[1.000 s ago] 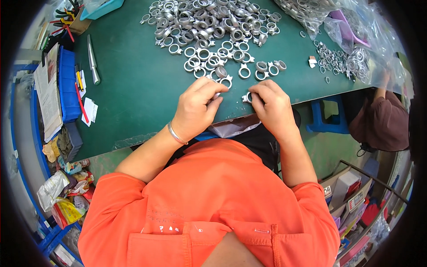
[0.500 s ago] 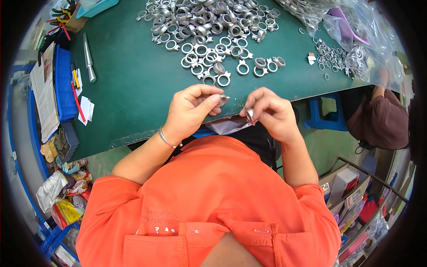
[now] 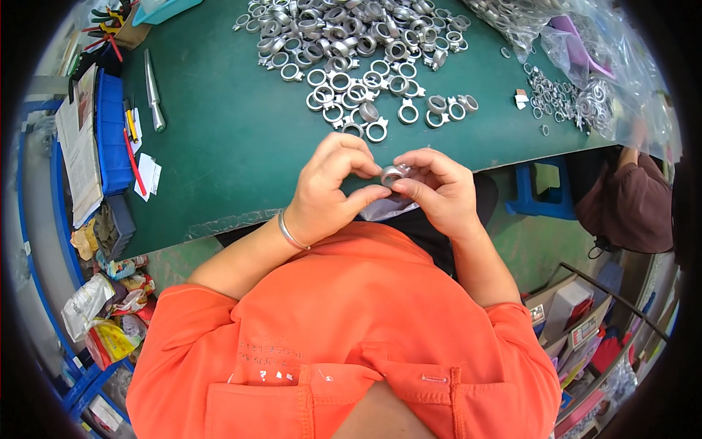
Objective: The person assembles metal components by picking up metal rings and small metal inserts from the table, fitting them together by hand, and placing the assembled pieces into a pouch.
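In front of my body, just over the table's near edge, a silver metal ring (image 3: pixel 392 175) sits between my two hands. My right hand (image 3: pixel 444 194) pinches it from the right between thumb and fingers. From the left, my left hand (image 3: pixel 325 189) meets it with thumb and fingertips, closed around its side. Whether a second ring is joined with it is hidden by the fingers. Beyond the hands lies a big heap of silver rings with small tabs (image 3: pixel 344 36), with several loose ones spread toward me. A smaller group of thin rings (image 3: pixel 552 95) lies at the right.
The green table (image 3: pixel 212 146) bears a tapered metal rod (image 3: pixel 153 91) at the left, by a blue bin (image 3: pixel 114 135) with pens. Pliers (image 3: pixel 108 33) stand at the far left. Plastic bags (image 3: pixel 621 80) cover the right corner. Beside a blue stool (image 3: pixel 541 197), another person's dark sleeve (image 3: pixel 629 201) shows.
My hands have come together from apart. The ring pieces that each held separately are now at one spot between them. The view has shifted slightly.
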The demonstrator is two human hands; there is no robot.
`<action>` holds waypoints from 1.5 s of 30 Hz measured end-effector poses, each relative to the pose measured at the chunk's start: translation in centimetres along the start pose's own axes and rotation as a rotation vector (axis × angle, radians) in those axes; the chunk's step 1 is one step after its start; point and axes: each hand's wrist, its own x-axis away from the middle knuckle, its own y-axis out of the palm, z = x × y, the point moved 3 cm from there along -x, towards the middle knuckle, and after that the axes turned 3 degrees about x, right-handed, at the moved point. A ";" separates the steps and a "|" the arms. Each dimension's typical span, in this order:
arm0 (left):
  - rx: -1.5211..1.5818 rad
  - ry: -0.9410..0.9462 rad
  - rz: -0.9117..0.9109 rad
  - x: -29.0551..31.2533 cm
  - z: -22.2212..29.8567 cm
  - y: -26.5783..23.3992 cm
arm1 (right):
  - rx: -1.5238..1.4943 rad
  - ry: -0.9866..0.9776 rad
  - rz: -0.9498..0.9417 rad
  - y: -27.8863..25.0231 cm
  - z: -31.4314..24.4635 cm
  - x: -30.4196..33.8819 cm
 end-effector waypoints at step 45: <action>0.837 -0.380 -0.028 -0.3 -1.0 -0.2 | -0.571 0.081 -0.039 -1.4 0.2 -0.2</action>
